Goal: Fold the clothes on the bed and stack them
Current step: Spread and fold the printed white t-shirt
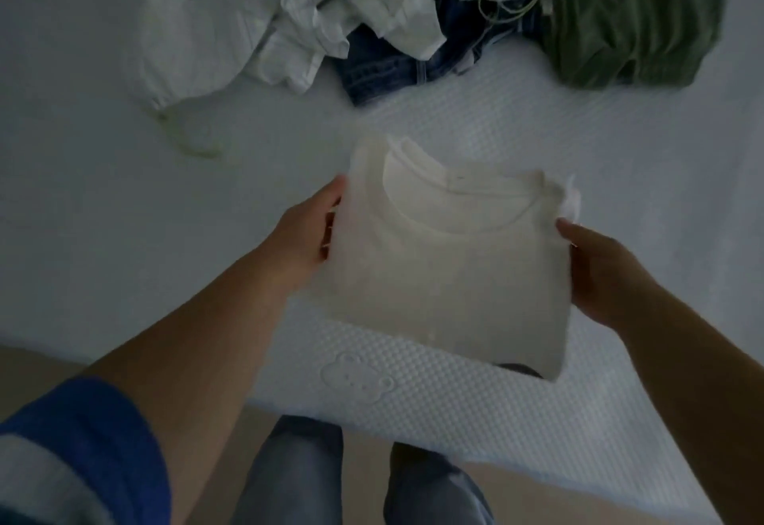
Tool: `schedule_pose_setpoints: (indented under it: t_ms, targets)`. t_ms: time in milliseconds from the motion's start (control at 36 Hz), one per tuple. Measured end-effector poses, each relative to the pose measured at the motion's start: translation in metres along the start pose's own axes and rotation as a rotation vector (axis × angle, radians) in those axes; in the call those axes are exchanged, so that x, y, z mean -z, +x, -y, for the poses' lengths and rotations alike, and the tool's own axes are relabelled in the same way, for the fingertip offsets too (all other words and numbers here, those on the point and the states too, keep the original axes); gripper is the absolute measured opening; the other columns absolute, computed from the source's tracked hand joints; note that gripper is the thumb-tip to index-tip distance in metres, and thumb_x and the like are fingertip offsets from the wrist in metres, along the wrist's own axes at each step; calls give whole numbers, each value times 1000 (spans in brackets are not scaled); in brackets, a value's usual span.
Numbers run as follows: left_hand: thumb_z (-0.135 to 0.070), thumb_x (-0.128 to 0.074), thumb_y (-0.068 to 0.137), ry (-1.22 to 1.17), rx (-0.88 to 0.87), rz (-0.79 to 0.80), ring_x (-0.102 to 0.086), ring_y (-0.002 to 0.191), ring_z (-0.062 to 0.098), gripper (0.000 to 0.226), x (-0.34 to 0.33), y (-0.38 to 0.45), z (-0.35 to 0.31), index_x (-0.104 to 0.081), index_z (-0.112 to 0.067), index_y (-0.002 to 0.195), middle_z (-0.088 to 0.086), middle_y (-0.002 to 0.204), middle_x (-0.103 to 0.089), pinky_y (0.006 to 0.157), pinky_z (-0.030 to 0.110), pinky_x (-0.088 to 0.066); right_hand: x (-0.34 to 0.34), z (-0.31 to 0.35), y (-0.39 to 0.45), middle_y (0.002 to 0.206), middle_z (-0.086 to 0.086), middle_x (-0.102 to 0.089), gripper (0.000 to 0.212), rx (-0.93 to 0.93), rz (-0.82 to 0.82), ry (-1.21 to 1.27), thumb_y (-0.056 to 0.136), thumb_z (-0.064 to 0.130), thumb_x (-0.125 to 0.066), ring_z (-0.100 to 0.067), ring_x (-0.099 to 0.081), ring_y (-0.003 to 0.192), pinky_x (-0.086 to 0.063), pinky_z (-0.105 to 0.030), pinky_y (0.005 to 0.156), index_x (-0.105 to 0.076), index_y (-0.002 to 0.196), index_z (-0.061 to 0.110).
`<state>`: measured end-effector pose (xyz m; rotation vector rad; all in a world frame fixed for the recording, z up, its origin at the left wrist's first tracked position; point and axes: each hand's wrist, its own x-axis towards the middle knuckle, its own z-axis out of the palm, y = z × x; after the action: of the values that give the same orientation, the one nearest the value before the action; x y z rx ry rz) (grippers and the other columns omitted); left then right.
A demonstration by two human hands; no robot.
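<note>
Head view, looking down over the near edge of the bed [620, 144]. Nearest the viewer, below that edge: two legs in grey-blue trousers [297, 479] on a tan floor [368, 466], and a blue sleeve [82, 433] on the left arm.

Just past the bed edge, an embossed bear-shaped mark [355, 378] shows in the dimpled mattress cover. Directly above it, a folded white T-shirt [446, 272] is held flat, collar pointing away from the viewer, its near corner hanging a little past the mark. Frame is soft here; I can't tell for sure whether the shirt touches the bed or floats just over it.

Left hand [306, 231] grips the shirt's left edge, fingers tucked beneath the cloth. Right hand [599, 272] grips the right edge, thumb on top near the shoulder fold. Both hands hold the same garment, one on each side.

Farther across the bed from the shirt lies the unfolded pile: crumpled white clothes [289, 16] to the far left with a pale drawstring [190, 136] trailing toward the shirt, blue denim jeans [392, 65] straight beyond the shirt and partly under the white cloth, and a bunched green garment [632, 20] at far right, touching the jeans.
</note>
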<state>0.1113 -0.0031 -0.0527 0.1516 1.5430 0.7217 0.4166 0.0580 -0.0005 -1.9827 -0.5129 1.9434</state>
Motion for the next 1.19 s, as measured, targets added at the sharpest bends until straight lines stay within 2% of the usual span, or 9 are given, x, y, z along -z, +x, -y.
schedule_pose_setpoints:
  t_ms: [56, 111, 250, 389, 556, 694, 889, 1083, 1194]
  targets:
    - [-47, -59, 85, 90, 4, -123, -66, 75, 22, 31, -7, 14, 14, -70, -18, 84, 2, 80, -72, 76, 34, -53, 12, -24, 27, 96, -6, -66, 32, -24, -138, -109, 88, 25, -59, -19, -62, 82, -47, -33, 77, -60, 114, 6]
    - [-41, -64, 84, 277, -77, -188, -65, 91, 24, 34, -12, 23, 27, -66, -14, 105, 6, 100, -69, 90, 41, -51, 20, -46, 43, 91, -2, -66, 32, -3, -232, -192, 87, 26, -63, -16, -61, 79, -48, -30, 73, -60, 114, 10]
    - [-42, -65, 82, 669, -163, -236, -59, 97, 21, 49, -19, 16, 52, -56, -11, 119, 0, 105, -61, 75, 26, -38, 19, -70, 45, 105, -4, -66, 26, 52, -260, -187, 84, 25, -68, -20, -62, 91, -51, -32, 78, -60, 106, 15]
    - [-40, -46, 95, 722, -83, -282, -53, 115, 35, 51, -26, 11, 63, -55, 1, 123, 24, 125, -57, 90, 33, -39, 14, -73, 40, 103, -3, -66, 19, 52, -191, -273, 84, 22, -66, -23, -62, 96, -50, -43, 90, -63, 102, 15]
    - [-38, -38, 99, 715, -106, -348, -47, 121, 35, 51, -33, -4, 62, -53, 3, 126, 25, 130, -52, 91, 31, -35, 10, -76, 33, 103, -1, -66, 27, -5, -99, -221, 77, 19, -75, -23, -62, 97, -49, -43, 90, -61, 99, 17]
    - [-32, -45, 97, 659, -89, -336, -53, 112, 33, 42, -27, -27, 58, -57, 1, 120, 21, 122, -58, 80, 28, -34, 6, -89, 4, 105, -3, -67, 29, 25, -69, -200, 77, 22, -74, -22, -63, 96, -51, -42, 85, -61, 102, 18]
    - [-32, -55, 91, 646, -118, -408, -49, 70, 22, 29, 10, -87, 37, -58, -8, 75, 4, 70, -55, 55, 31, -30, -37, -86, -54, 95, 9, -64, 32, 163, -13, -345, 81, 31, -69, -14, -61, 86, -50, -35, 71, -56, 109, 24]
    - [-33, -55, 92, 609, -194, -575, -48, 67, 18, 28, 99, -131, 3, -58, -13, 72, -1, 67, -54, 52, 19, -31, -125, -58, -87, 94, 15, -62, 23, 328, 147, -513, 84, 27, -66, -5, -59, 84, -45, -23, 62, -52, 101, 32]
    - [-34, -56, 91, 513, -257, -695, -49, 70, 15, 22, 172, -140, -23, -61, -15, 80, -2, 75, -57, 60, 29, -30, -201, -42, -98, 87, 15, -62, 19, 415, 228, -613, 83, 24, -67, -2, -58, 78, -42, -19, 60, -51, 86, 34]
